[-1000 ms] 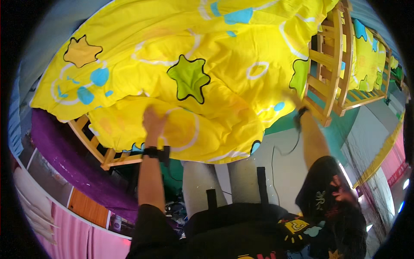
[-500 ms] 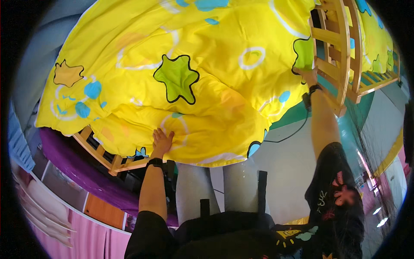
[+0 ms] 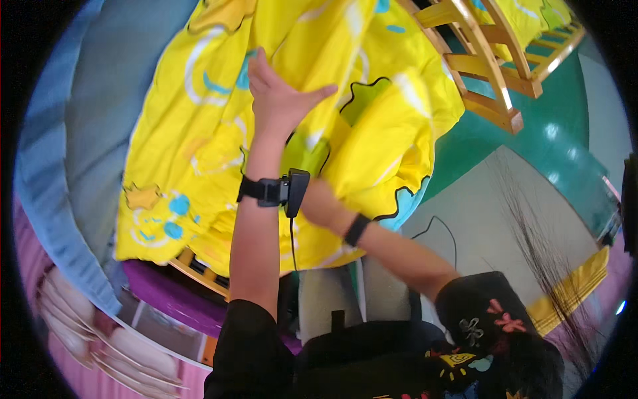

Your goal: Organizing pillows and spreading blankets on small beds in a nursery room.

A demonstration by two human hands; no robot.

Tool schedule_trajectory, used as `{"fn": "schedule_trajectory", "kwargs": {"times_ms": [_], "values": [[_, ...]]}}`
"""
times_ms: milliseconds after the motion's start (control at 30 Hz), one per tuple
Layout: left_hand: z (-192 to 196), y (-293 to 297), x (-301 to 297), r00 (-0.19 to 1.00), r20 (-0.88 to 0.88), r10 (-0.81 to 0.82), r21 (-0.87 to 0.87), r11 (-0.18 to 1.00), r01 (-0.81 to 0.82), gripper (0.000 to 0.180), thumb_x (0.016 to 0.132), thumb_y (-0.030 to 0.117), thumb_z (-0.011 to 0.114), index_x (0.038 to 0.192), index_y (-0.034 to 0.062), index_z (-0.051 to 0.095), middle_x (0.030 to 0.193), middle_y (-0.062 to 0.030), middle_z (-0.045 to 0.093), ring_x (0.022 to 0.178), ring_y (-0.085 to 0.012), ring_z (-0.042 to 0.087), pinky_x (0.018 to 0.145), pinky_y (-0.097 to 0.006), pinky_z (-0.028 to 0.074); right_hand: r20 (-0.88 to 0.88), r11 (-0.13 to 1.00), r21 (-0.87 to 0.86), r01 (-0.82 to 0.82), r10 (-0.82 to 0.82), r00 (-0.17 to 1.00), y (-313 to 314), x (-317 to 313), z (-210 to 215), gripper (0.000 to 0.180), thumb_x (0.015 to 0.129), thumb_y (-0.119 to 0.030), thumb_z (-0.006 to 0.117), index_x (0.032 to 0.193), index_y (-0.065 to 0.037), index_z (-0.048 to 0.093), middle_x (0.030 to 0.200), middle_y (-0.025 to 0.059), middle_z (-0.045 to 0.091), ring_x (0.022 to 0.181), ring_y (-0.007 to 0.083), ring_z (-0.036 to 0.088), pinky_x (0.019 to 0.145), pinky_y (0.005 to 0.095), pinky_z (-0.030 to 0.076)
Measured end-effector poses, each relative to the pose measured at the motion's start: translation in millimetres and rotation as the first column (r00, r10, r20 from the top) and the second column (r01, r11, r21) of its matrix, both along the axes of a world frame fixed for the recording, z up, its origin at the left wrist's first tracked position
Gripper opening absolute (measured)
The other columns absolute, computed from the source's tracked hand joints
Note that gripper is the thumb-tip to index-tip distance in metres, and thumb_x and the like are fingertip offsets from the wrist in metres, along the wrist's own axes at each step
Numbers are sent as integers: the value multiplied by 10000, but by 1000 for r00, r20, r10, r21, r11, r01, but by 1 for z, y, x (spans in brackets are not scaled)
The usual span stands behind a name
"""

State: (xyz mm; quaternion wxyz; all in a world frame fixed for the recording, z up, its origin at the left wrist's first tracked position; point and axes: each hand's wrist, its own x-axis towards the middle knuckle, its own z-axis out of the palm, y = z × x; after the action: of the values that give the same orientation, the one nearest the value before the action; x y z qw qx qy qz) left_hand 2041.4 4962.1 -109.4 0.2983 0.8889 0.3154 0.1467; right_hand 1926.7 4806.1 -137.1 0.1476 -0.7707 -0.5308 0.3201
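A yellow quilt (image 3: 392,133) printed with green, blue, white and orange shapes lies rumpled over a wooden bed frame (image 3: 199,271), with folds bunched up in its middle. My left hand (image 3: 284,100) reaches across the quilt, its thumb stretched to the right and fingers pointing away from me. It is open, and I cannot tell whether it touches the cloth. Nearer to me, my right hand (image 3: 320,205) comes in from the right, beside the left wrist. Its fingers are blurred and partly hidden behind the black device (image 3: 296,193) strapped to that wrist.
Slatted wooden rails (image 3: 482,73) of beds stand at the upper right, another yellow quilt (image 3: 531,16) beyond them. Blue-grey bedding (image 3: 100,113) lies along the left. A purple padded edge (image 3: 166,299) runs below the bed. A thin cable (image 3: 446,226) hangs near my legs.
My right hand has left the quilt's right edge by the rails and swung left to the middle. My left hand has moved farther forward, and the quilt has bunched up.
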Motion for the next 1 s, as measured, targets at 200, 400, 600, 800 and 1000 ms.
{"fn": "schedule_trajectory", "kwargs": {"times_ms": [200,400,600,800,1000], "values": [[-62,25,-4,701,-708,88,4,993,-120,692,603,313,712,1167,36,421,1057,-221,537,965,-353,530,771,-379,449,217,946,-280,164,-104,971,-8,-28,-17,273,706,-118,498,972,-57,498,943,120,495,863,268,512,801,398,411],[-59,68,-1,955,-182,235,-805,522,-282,468,793,238,578,1192,41,432,1065,-85,565,973,-215,542,825,-354,443,293,730,-224,646,-582,759,-153,159,-16,114,587,-157,599,669,-81,580,581,103,561,559,274,570,495,386,451],[79,95,113,901,56,430,-983,180,-25,363,823,119,452,1164,-3,442,1170,-158,487,1075,-303,475,936,-451,373,330,564,458,687,-826,458,-152,283,165,263,581,56,534,833,-16,550,701,157,561,608,282,550,561,304,436],[85,144,23,763,318,563,-944,261,200,414,710,108,419,1096,-27,475,1124,-190,507,1050,-326,490,924,-467,376,421,637,513,575,-771,479,-132,191,191,222,534,-9,629,724,-59,525,689,93,535,635,254,548,539,336,437],[-55,202,-193,939,-205,276,-769,548,-329,556,776,346,489,1186,-22,424,1197,-178,469,1087,-324,460,935,-407,362,-307,885,-84,458,-460,833,-67,-25,86,215,663,-70,544,857,-14,469,793,149,508,749,318,527,654,380,456]]}}
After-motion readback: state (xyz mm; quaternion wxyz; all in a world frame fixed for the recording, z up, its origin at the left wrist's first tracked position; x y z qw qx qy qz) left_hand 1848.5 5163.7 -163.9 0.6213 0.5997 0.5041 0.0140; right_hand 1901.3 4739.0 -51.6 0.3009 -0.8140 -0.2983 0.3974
